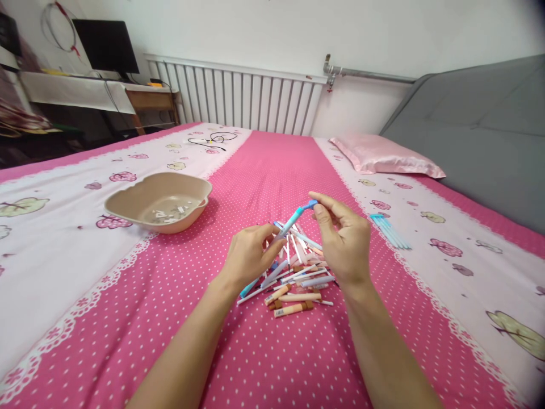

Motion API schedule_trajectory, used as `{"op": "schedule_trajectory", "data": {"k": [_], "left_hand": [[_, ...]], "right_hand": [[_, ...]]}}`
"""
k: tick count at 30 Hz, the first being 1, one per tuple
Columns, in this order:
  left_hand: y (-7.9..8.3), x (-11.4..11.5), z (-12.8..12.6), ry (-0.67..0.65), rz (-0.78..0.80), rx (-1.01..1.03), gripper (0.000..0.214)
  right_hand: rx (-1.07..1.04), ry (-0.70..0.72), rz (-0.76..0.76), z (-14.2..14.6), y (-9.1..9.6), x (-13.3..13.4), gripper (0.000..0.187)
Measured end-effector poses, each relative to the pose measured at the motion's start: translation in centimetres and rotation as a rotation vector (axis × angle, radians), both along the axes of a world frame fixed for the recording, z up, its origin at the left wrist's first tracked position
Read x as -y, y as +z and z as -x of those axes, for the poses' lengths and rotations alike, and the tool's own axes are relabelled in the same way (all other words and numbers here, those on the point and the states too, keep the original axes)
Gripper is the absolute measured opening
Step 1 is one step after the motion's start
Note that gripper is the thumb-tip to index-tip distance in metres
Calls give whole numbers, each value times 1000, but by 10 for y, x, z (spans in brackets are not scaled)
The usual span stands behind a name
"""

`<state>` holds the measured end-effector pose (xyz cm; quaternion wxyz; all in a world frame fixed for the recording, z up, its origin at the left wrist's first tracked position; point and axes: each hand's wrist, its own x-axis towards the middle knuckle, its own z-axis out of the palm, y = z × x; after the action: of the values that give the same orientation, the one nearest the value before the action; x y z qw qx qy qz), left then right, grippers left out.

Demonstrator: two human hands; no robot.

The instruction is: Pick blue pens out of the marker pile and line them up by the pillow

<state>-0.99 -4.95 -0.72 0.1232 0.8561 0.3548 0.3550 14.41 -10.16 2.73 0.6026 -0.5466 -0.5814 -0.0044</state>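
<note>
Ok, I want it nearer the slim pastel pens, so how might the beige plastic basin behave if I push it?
The beige plastic basin will probably feel light and stiff: its thin wall holds its shape. Small white pieces inside look loose, so may slide about. The pink-and-white cloth bedding beneath might bunch up ahead of it.

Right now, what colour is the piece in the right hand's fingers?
The piece is blue; head view shows it best.

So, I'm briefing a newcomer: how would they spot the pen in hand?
On the pink-and-white bed, find the jumbled pile of pens. Above it is the light-blue pen, the only one held up between left hand and right hand.
</note>
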Motion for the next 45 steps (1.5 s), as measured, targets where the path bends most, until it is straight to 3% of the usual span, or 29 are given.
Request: {"op": "schedule_trajectory", "data": {"k": [10,22,27,31,36,40,45], "left_hand": [[-1,0,0,-13,-58,-3,19],[-1,2,-1,-17,-67,41,23],[1,2,-1,-13,0,92,20],[4,2,-1,32,132,262,17],[5,0,0,82,340,527,26],[4,-3,1,103,394,666,24],[3,-3,1,151,421,751,24]], "right_hand": [[219,-11,-27,-1,6,3,27],[202,-7,15,1,5,2,26],[141,-1,45,1,4,2,34],[104,10,92,3,5,2,39],[102,129,263,10,0,0,25],[95,291,484,22,-11,-3,19],[-12,364,584,34,-25,-8,13]]}}
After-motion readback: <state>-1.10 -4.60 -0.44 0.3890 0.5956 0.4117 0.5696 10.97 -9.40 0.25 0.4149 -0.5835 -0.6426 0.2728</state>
